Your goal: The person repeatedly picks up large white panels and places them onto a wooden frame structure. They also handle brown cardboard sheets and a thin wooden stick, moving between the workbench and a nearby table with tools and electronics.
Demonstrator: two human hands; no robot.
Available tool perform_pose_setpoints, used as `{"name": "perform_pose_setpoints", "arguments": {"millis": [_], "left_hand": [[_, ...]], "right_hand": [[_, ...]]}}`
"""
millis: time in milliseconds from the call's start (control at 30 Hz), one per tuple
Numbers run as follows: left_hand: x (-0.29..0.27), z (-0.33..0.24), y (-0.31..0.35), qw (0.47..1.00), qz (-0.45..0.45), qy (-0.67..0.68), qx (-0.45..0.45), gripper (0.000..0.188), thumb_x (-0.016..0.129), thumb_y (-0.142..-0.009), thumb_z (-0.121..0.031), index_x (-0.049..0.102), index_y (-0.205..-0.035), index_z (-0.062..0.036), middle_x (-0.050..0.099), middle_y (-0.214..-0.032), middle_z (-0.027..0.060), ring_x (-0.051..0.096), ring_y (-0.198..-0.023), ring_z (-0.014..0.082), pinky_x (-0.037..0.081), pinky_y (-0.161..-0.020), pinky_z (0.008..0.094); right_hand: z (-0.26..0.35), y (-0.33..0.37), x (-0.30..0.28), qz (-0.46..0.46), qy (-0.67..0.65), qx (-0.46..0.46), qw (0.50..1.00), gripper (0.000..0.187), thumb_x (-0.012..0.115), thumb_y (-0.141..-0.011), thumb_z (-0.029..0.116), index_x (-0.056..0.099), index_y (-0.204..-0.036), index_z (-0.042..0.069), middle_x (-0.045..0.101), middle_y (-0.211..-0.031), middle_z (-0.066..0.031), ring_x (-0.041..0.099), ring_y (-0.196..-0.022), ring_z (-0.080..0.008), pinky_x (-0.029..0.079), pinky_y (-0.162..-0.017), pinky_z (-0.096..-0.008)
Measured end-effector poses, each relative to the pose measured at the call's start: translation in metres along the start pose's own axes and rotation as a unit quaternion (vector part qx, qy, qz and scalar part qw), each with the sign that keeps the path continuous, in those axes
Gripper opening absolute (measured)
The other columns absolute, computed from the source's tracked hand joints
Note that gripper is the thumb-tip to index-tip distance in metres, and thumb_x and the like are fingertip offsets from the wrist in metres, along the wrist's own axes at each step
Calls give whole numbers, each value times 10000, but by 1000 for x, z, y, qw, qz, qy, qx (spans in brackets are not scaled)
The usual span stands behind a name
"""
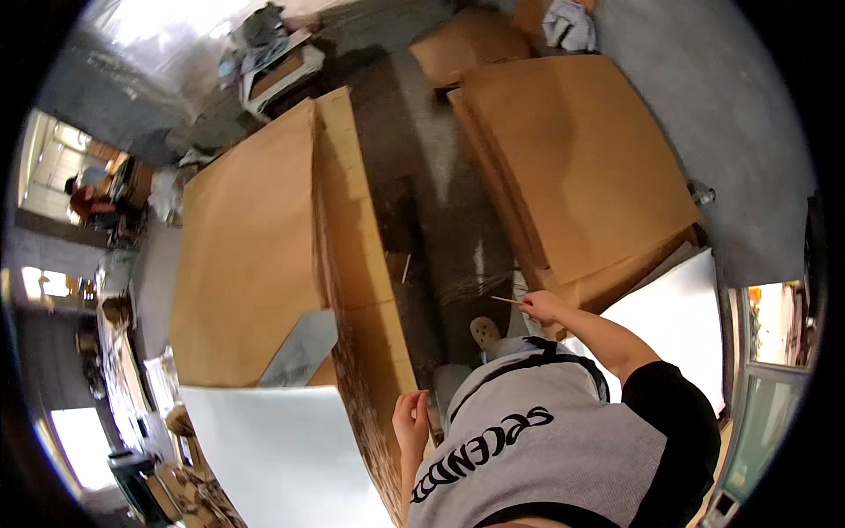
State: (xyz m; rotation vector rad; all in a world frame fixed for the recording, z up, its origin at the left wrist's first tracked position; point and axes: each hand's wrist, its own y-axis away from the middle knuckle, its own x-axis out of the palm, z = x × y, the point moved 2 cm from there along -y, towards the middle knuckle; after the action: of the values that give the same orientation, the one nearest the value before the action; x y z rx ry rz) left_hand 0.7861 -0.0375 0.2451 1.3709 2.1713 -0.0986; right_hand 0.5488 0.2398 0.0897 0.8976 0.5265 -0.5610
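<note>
My right hand (544, 306) is closed around one end of a thin, light-brown stick (506, 300). It is beside the near corner of the right-hand stack of brown cardboard sheets (590, 167), and the stick points left over the gap between the stacks. My left hand (411, 424) is low, its fingers curled together, with nothing visible in them. It is next to the edge of the left stack of brown cardboard sheets (246, 238). A glossy white sheet (277, 449) covers that stack's near end, and a grey piece (302, 348) lies just beyond it.
Between the stacks runs a dark floor aisle (431, 211), where my shoe (484, 332) shows. Another white sheet (673, 321) lies at the right, beside a grey wall (739, 132). More cardboard (471, 46) and a white cloth bundle (570, 25) are at the back.
</note>
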Motion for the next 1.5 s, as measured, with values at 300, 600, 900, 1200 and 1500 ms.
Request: {"name": "perform_pose_setpoints", "arguments": {"millis": [300, 600, 900, 1200, 1500], "left_hand": [[51, -38, -138, 956, 279, -84, 24, 172, 536, -841, -202, 592, -907, -54, 535, -801, 96, 559, -687, 214, 449, -606, 280], [88, -82, -334, 900, 396, -124, 134, 220, 518, -833, -236, 584, -942, -57, 556, -904, 128, 567, -815, 265, 454, -716, 325], [68, -131, -538, 949, 270, -134, 88, 244, 545, -817, -279, 590, -931, -68, 573, -886, 118, 564, -791, 259, 458, -689, 337], [42, -154, -620, 910, 375, 133, -120, 324, 662, -746, -263, 574, -1002, -84, 571, -920, 32, 530, -823, 124, 438, -732, 253], [85, -208, -801, 935, 316, 108, -120, 380, 607, -790, -262, 526, -1109, -72, 529, -1077, 59, 497, -966, 158, 405, -834, 289]], "right_hand": [[-59, 2, -18, -48, -246, 130, 959, 298, 520, -822, 331, 615, -827, 48, 619, -665, -73, 592, -630, -179, 455, -572, -319], [66, -98, -129, 152, -420, 68, 892, 305, 535, -837, 318, 610, -1010, 78, 593, -927, 3, 505, -857, -87, 399, -706, -214], [135, -232, -287, 156, -387, -21, 908, 290, 564, -830, 218, 570, -1067, 51, 590, -960, -32, 510, -895, -102, 400, -799, -243], [162, -375, -416, 186, -263, -118, 939, 353, 614, -774, 348, 598, -1041, 118, 613, -966, -67, 556, -861, -138, 425, -785, -285], [167, -561, -576, 186, -120, -157, 962, 311, 591, -789, 270, 604, -994, 37, 629, -894, -84, 579, -813, -148, 447, -725, -272]]}}
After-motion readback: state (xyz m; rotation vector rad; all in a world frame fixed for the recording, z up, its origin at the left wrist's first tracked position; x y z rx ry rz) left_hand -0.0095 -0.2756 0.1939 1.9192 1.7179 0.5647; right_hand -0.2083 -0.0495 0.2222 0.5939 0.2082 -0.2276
